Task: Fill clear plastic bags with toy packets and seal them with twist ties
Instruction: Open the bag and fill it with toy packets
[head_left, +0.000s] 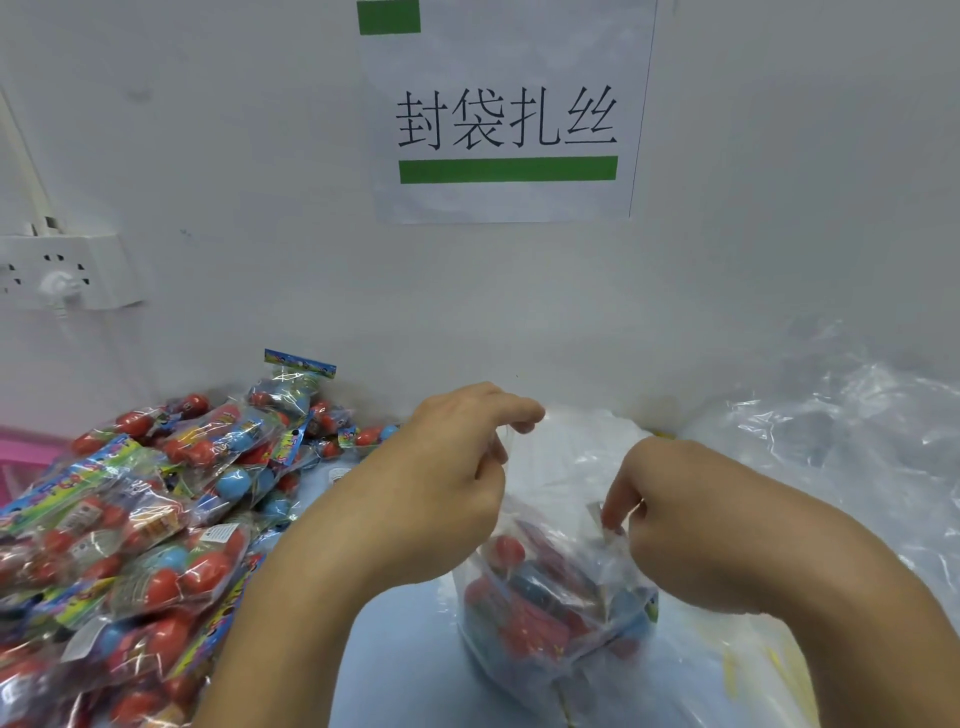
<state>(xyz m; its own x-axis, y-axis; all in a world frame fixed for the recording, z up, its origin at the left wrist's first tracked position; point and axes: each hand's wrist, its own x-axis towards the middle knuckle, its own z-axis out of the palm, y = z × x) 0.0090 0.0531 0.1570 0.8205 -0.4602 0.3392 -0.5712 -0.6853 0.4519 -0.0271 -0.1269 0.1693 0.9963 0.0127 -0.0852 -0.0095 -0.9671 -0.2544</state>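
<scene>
A clear plastic bag (550, 613) stands on the blue table in front of me, holding red and blue toy packets. My left hand (457, 467) pinches the bag's upper left edge and holds it up. My right hand (660, 525) grips the bag's right edge lower down, fingers curled into the plastic. The bag's mouth is stretched between both hands. A big heap of toy packets (130, 519) with red and blue balls lies at the left. No twist tie is visible.
A stack of empty clear bags (831, 441) lies crumpled at the right against the white wall. A paper sign (506, 130) hangs on the wall. A power strip (67, 270) is mounted at the left. A pink basket (21, 452) peeks behind the heap.
</scene>
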